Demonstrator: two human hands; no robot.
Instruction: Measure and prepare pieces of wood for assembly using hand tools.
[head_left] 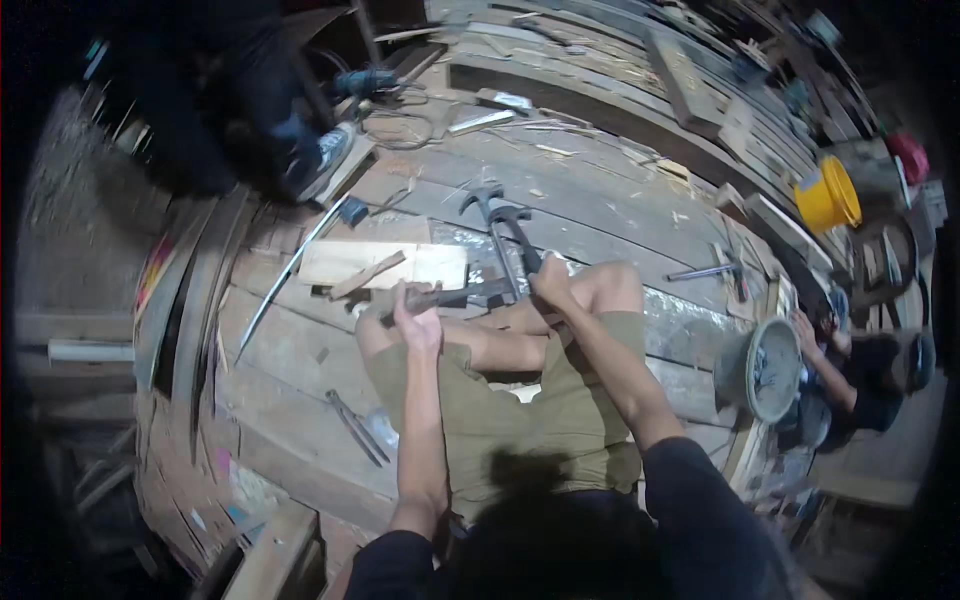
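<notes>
I sit cross-legged on a plank floor. My right hand is closed round the dark handle of a claw hammer, its head raised away from me. Close beside it is a second claw hammer, lying with its pale shaft pointing back toward my legs. My left hand grips a dark flat bar that reaches right, toward the hammers; its far end is hard to make out. Just beyond that hand, a thin wooden strip rests on a pale board.
Pincers lie left of my legs, and a long metal rod lies farther left. Another hammer and a grey bucket are at right, near another person's arm. A yellow bucket stands beyond. Someone's shoe is at far left.
</notes>
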